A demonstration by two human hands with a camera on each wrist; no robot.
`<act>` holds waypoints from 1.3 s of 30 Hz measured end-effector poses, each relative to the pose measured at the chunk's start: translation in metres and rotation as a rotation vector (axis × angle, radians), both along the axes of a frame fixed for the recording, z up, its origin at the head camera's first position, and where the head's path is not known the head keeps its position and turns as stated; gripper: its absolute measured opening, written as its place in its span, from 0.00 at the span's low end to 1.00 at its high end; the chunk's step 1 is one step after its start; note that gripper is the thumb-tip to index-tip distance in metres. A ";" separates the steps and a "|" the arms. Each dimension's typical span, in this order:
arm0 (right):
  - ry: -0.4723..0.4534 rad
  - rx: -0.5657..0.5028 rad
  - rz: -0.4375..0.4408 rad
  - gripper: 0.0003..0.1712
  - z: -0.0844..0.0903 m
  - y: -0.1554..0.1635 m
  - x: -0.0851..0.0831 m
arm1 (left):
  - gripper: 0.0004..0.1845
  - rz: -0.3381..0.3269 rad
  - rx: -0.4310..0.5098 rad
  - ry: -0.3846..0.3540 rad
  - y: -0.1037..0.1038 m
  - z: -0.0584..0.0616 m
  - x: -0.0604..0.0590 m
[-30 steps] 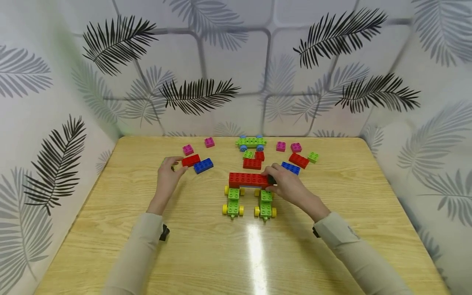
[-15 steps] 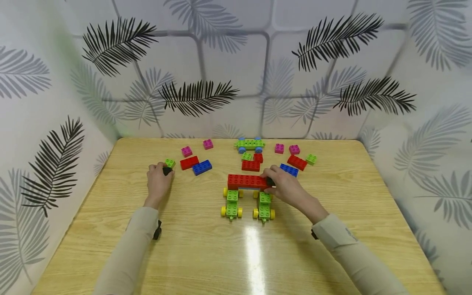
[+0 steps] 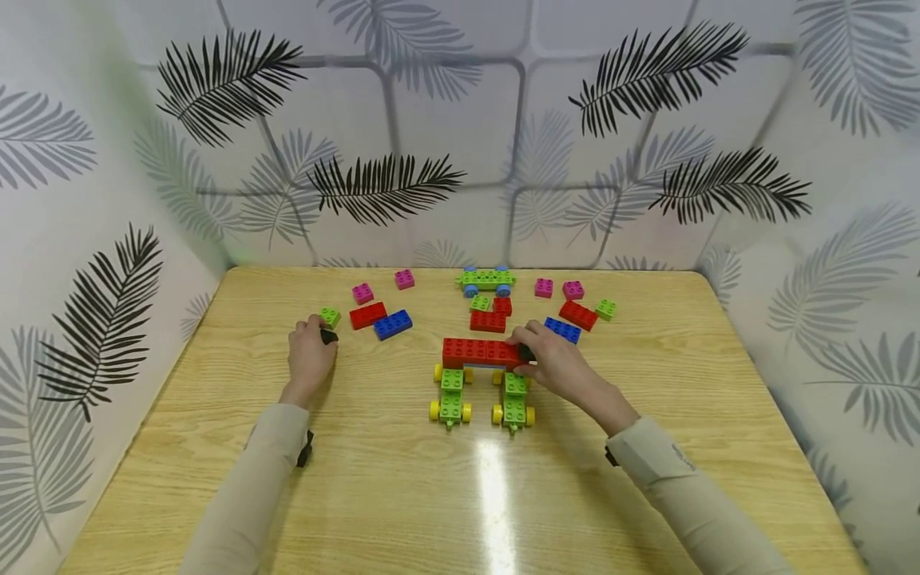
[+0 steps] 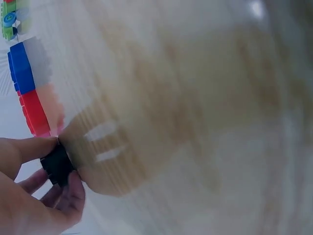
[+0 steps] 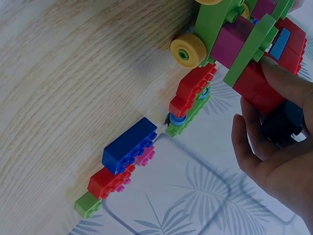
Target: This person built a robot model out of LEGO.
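Observation:
My left hand (image 3: 309, 353) pinches a black toy brick (image 4: 57, 164) between thumb and fingertips, low at the table on the left. Just beyond it lies a small green brick (image 3: 330, 316). With thumb and curled fingers, my right hand (image 3: 566, 366) grips the right end of a row of red bricks (image 3: 470, 351). Another black brick (image 5: 282, 122) sits at that end, within the same hand. The red row spans two green wheeled bases (image 3: 450, 406) with yellow wheels (image 5: 188, 50). In the right wrist view, purple bricks (image 5: 234, 41) show between the green parts.
A red brick (image 3: 368, 315) and a blue brick (image 3: 393, 324) lie right of my left hand. Pink bricks (image 3: 362, 293) stand behind. A green base with blue wheels (image 3: 486, 279) is at the back. More red, blue and green bricks lie behind my right hand.
My left hand has moved left and slightly toward me, from beside the red brick to in front of the small green brick, which has come into sight. My right hand keeps its hold.

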State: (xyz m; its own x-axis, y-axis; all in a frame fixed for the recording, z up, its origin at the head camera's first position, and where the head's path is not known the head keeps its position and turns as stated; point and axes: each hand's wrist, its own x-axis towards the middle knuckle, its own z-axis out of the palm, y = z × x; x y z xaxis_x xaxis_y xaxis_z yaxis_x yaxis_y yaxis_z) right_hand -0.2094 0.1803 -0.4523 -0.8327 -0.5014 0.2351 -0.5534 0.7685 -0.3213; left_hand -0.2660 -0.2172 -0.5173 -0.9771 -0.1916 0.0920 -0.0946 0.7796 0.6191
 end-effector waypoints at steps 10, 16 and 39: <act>-0.003 -0.006 0.005 0.22 0.000 0.000 -0.001 | 0.18 -0.055 0.148 0.256 0.009 0.017 0.008; -0.005 -0.007 0.009 0.22 0.001 0.001 0.000 | 0.19 -0.233 0.259 0.281 0.043 0.040 0.024; -0.007 0.004 -0.001 0.21 0.001 -0.001 0.000 | 0.20 -0.654 0.264 0.197 0.118 0.072 0.059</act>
